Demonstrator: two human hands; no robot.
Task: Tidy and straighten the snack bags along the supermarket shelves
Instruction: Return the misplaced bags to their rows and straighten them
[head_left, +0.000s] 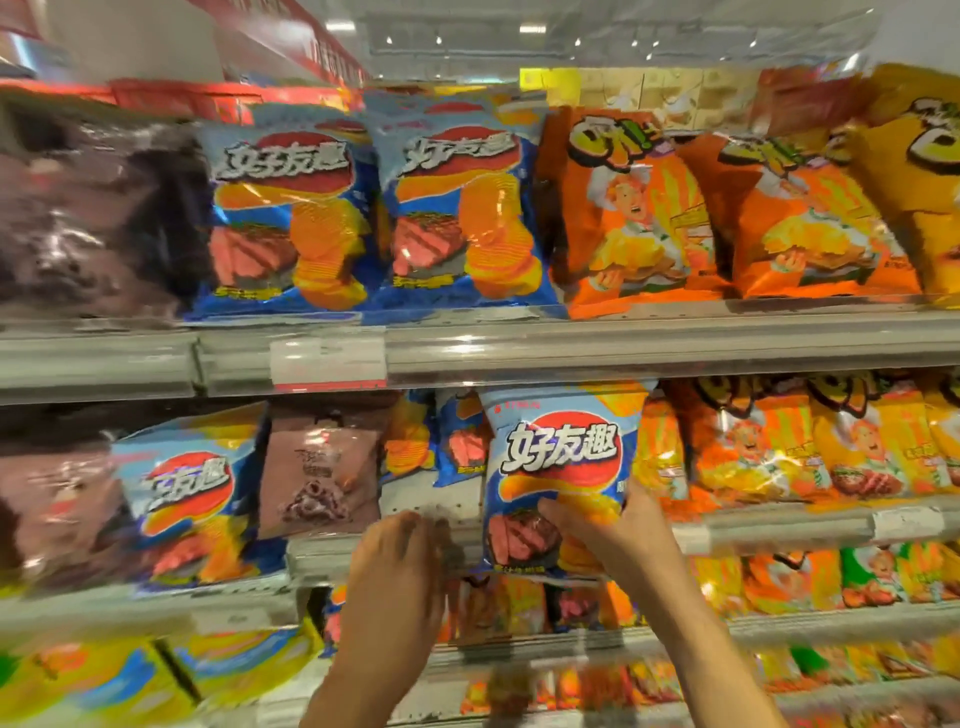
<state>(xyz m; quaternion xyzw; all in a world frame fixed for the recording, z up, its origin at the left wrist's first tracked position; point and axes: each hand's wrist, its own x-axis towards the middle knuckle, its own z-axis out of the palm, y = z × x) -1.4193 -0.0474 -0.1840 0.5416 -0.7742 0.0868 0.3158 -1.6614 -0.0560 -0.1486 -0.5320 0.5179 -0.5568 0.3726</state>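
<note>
My right hand (618, 525) grips a blue chip bag (558, 457) by its lower right side, thumb across the front, holding it upright in front of the middle shelf (779, 525). My left hand (400, 551) is blurred and reaches toward the shelf's front rail beside the bag's lower left corner; whether it touches the bag I cannot tell. Behind the held bag, a bare patch of shelf (431, 506) shows, with more blue bags (457, 441) standing further back.
The top shelf (623, 343) carries two upright blue bags (291, 208), orange bags (634, 208) to the right and dark brown bags (88, 208) to the left. On the middle shelf are a tilted blue bag (187, 493), a brown bag (317, 467) and orange bags (769, 441). Lower shelves hold more snack bags.
</note>
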